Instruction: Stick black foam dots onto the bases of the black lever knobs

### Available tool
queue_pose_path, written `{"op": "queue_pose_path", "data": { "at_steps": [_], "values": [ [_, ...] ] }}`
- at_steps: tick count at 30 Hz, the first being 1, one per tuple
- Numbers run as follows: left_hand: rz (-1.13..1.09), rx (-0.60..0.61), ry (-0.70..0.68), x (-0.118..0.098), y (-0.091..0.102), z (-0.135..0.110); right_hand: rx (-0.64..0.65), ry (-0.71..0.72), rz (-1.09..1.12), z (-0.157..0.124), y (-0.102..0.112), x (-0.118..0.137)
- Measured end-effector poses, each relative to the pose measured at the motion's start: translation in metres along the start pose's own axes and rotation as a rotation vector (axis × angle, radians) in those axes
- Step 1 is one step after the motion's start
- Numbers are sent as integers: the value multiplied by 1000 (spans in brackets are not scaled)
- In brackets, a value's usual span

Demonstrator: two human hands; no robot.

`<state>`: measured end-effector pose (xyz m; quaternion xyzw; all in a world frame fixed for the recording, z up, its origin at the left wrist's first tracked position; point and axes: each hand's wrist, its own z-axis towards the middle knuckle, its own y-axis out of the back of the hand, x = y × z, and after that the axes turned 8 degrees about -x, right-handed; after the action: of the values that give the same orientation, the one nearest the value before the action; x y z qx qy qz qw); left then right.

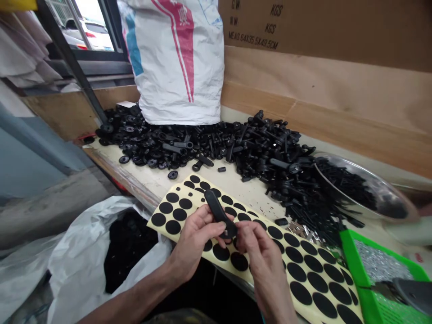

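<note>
Holding a black lever [216,208] in both hands [193,240]

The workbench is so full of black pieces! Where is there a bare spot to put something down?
There's a bare strip of cream workbench between the heap of black plastic parts and the sheet of black adhesive dots, and it gets wider toward the left. The right end is crowded, with the steel bowl and green tray.

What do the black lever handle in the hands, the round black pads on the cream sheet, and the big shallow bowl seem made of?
The black lever handle looks like moulded plastic, dull and even, though the finish leaves this open. The round black pads look like matte rubber or foam. The shallow bowl looks like polished steel, judging by its bright reflections.
</note>
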<state>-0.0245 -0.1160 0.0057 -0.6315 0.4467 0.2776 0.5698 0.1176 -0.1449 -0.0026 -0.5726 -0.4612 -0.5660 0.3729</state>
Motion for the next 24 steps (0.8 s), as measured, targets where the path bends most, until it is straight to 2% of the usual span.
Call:
{"op": "queue_pose_path", "data": {
  "at_steps": [4,6,7,9,11,12,14,15,16,18,20,21,22,24],
  "values": [
    [0,-46,-29,0,5,-6,195,-155,290,-11,-22,7],
    [16,-95,-32,-8,19,-13,303,-193,277,-12,-24,4],
    [47,-129,-35,-15,32,-18,310,-179,220,-11,-23,1],
    [207,-235,-43,-34,67,-30,211,-57,26,-8,-18,-5],
    [546,-400,-58,-56,108,-43,53,156,-189,-2,-14,-12],
    [763,-495,-100,-65,127,-48,17,261,-283,1,-14,-14],
    [1136,-639,-338,-76,151,-54,22,431,-442,6,-21,-19],
    [1249,-620,-471,-76,155,-54,37,499,-514,7,-28,-22],
    [1327,-553,-597,-72,153,-51,42,565,-587,8,-35,-25],
    [1426,-310,-758,-55,136,-42,12,688,-718,7,-49,-31],
    [1560,-82,-823,-34,112,-29,-16,760,-782,6,-60,-36],
    [1612,-5,-836,-24,103,-23,-19,760,-778,5,-63,-38],
    [1647,39,-842,-16,96,-19,-10,743,-761,5,-64,-39],
    [1679,47,-851,-4,90,-13,18,691,-727,5,-65,-39]
  ]
}}
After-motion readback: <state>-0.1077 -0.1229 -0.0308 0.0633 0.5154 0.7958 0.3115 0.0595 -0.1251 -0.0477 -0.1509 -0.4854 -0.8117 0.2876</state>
